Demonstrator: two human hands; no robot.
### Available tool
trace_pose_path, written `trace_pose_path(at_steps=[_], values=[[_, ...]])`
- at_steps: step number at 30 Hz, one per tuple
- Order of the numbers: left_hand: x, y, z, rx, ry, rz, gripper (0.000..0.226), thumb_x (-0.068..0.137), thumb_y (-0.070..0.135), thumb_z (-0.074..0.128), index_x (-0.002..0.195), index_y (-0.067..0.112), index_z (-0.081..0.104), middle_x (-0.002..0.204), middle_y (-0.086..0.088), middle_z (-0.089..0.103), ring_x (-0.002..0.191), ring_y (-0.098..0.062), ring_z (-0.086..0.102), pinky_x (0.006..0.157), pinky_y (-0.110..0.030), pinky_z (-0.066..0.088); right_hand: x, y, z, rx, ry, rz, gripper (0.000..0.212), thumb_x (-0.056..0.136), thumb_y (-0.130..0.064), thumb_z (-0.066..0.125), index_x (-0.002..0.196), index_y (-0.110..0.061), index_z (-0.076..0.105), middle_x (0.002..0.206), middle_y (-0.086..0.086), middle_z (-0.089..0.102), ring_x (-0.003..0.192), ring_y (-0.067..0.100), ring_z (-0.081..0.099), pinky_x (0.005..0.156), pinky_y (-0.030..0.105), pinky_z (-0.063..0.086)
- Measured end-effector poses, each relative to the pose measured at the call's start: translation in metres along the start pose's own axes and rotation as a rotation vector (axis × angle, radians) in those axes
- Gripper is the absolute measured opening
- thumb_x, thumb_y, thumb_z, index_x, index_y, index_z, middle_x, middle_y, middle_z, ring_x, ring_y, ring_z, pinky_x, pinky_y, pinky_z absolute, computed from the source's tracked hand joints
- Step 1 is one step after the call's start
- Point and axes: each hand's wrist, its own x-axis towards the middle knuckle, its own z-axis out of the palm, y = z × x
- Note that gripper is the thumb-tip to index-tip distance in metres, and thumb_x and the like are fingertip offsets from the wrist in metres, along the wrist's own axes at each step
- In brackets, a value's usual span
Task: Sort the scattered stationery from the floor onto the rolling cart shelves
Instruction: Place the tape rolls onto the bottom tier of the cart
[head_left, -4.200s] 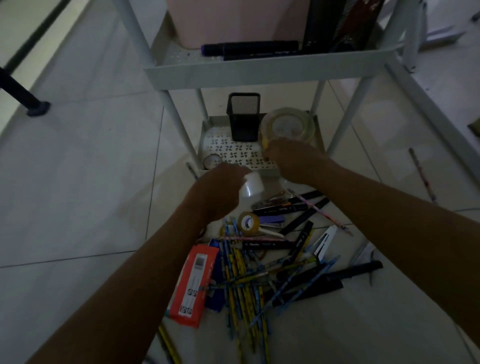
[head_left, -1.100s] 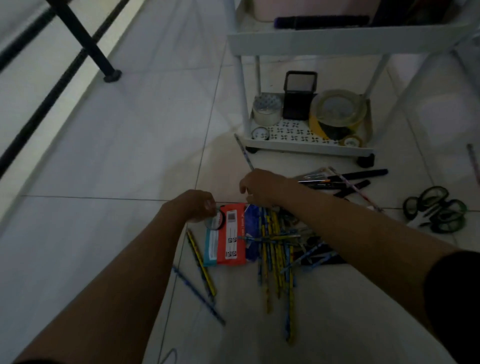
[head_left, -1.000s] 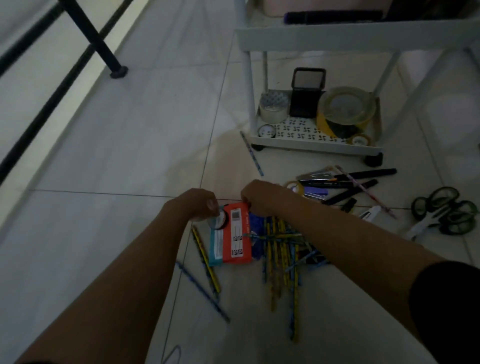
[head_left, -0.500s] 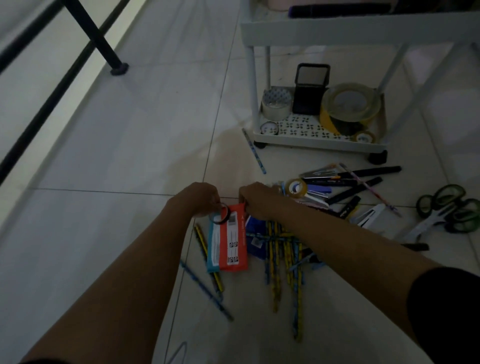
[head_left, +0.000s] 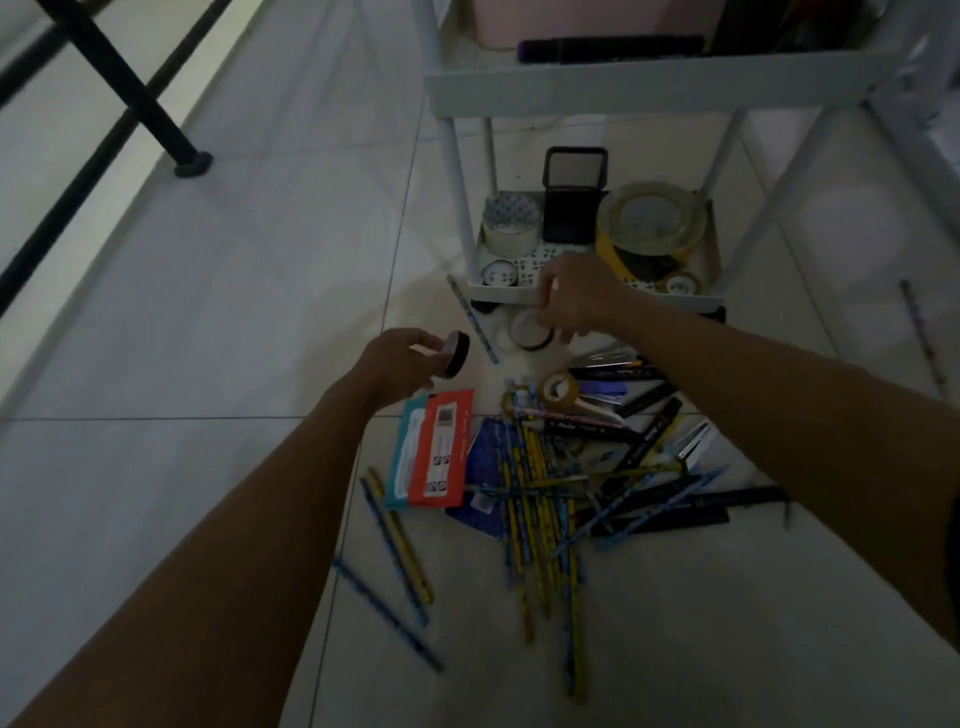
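Left grip (head_left: 397, 366) pinches dark tape roll (head_left: 456, 353) — right grip (head_left: 574, 296) (fingers curled) holds pale roll (head_left: 530, 330).

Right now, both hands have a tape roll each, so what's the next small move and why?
Probably carry the right hand and its pale tape roll up over the bottom shelf rim and set it beside the tape rolls already there; the left hand's dark roll can follow.
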Motion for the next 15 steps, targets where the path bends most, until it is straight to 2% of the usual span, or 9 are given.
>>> trace_pose_path(at_steps=[2, 4, 6, 8, 11, 13, 15], values=[[0.002, 0.012, 0.004, -0.073, -0.02, 0.007, 0.025, 0.092, 0.041, 0.06, 0.105, 0.019, 0.063, 0.094, -0.002, 0.072, 0.072, -0.007, 0.063, 0.062, -0.026, 0.048, 0.003, 0.017, -0.018, 0.082, 0.116, 0.064, 0.015, 0.082, -0.011, 0.071, 0.088, 0.002, 0.068, 0.085, 0.021, 0.071, 0.074, 0.031, 0.071, 0.066, 0.043, 0.06], [0.007, 0.022, 0.008, -0.116, -0.03, 0.01, 0.024, 0.092, 0.039, 0.061, 0.103, 0.018, 0.065, 0.093, -0.001, 0.072, 0.073, -0.008, 0.064, 0.064, -0.026, 0.049, 0.009, 0.032, -0.029, 0.162, 0.225, 0.16, 0.019, 0.081, -0.01, 0.072, 0.095, 0.002, 0.07, 0.092, 0.022, 0.072, 0.082, 0.031, 0.071, 0.077, 0.045, 0.059], [0.016, 0.032, 0.011, -0.118, -0.007, 0.011, 0.024, 0.09, 0.037, 0.065, 0.102, 0.017, 0.068, 0.095, -0.005, 0.072, 0.075, -0.012, 0.065, 0.066, -0.028, 0.051, 0.013, 0.04, -0.034, 0.293, 0.222, 0.274, 0.029, 0.084, -0.011, 0.07, 0.108, 0.003, 0.065, 0.095, 0.022, 0.072, 0.085, 0.032, 0.072, 0.081, 0.045, 0.059], [0.026, 0.042, 0.013, -0.089, 0.061, 0.02, 0.027, 0.087, 0.037, 0.069, 0.103, 0.016, 0.072, 0.093, -0.008, 0.071, 0.078, -0.017, 0.066, 0.065, -0.029, 0.053, 0.017, 0.045, -0.035, 0.393, 0.189, 0.332, 0.032, 0.087, -0.015, 0.067, 0.11, 0.007, 0.062, 0.099, 0.023, 0.071, 0.089, 0.033, 0.07, 0.085, 0.045, 0.057], [0.041, 0.054, 0.018, -0.07, 0.209, 0.075, 0.025, 0.082, 0.036, 0.074, 0.097, 0.016, 0.077, 0.086, -0.009, 0.072, 0.086, -0.024, 0.069, 0.074, -0.033, 0.056, 0.025, 0.048, -0.033, 0.449, 0.272, 0.379, 0.033, 0.085, -0.023, 0.069, 0.095, 0.008, 0.068, 0.092, 0.019, 0.073, 0.083, 0.029, 0.071, 0.082, 0.044, 0.058], [0.048, 0.061, 0.023, -0.084, 0.29, 0.102, 0.024, 0.078, 0.035, 0.078, 0.092, 0.016, 0.079, 0.084, -0.007, 0.074, 0.082, -0.022, 0.07, 0.077, -0.033, 0.058, 0.032, 0.051, -0.028, 0.455, 0.356, 0.414, 0.029, 0.081, -0.024, 0.072, 0.087, 0.005, 0.069, 0.081, 0.017, 0.073, 0.074, 0.027, 0.072, 0.073, 0.045, 0.061], [0.056, 0.067, 0.029, -0.07, 0.359, 0.087, 0.024, 0.075, 0.034, 0.079, 0.09, 0.015, 0.079, 0.084, -0.007, 0.075, 0.08, -0.018, 0.07, 0.074, -0.027, 0.056, 0.036, 0.052, -0.022, 0.503, 0.376, 0.457, 0.025, 0.078, -0.018, 0.074, 0.088, 0.003, 0.067, 0.079, 0.015, 0.073, 0.07, 0.026, 0.072, 0.068, 0.044, 0.061]])
